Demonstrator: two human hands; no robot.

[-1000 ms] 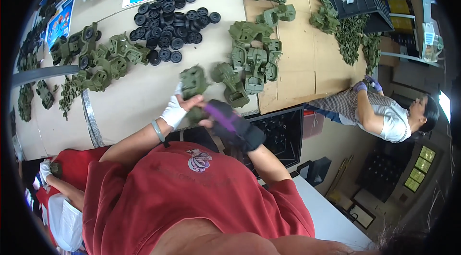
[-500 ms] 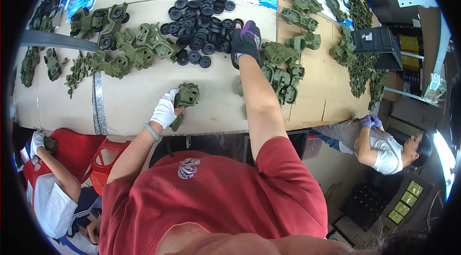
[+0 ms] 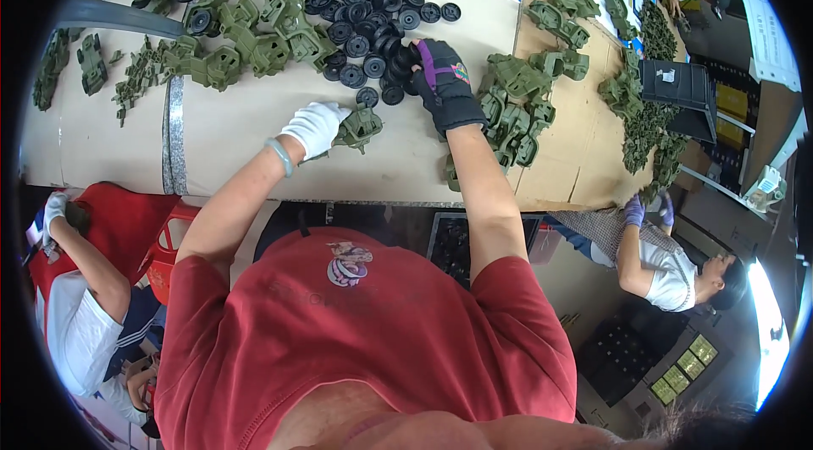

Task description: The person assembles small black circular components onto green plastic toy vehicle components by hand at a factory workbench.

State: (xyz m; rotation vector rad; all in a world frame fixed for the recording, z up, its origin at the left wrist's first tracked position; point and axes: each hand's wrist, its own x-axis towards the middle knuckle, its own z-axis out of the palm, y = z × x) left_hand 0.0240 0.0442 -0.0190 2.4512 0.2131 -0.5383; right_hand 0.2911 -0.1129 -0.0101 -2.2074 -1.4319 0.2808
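On the cardboard-covered table (image 3: 246, 141), the white-gloved left hand (image 3: 313, 127) has its fingers closed on a green toy vehicle body (image 3: 362, 128), at the near edge of a pile of black wheels (image 3: 373, 27). Beside the pile's right edge, the black-and-purple-gloved right hand (image 3: 447, 88) bends its fingers toward the wheels; whether they grip one, I cannot tell
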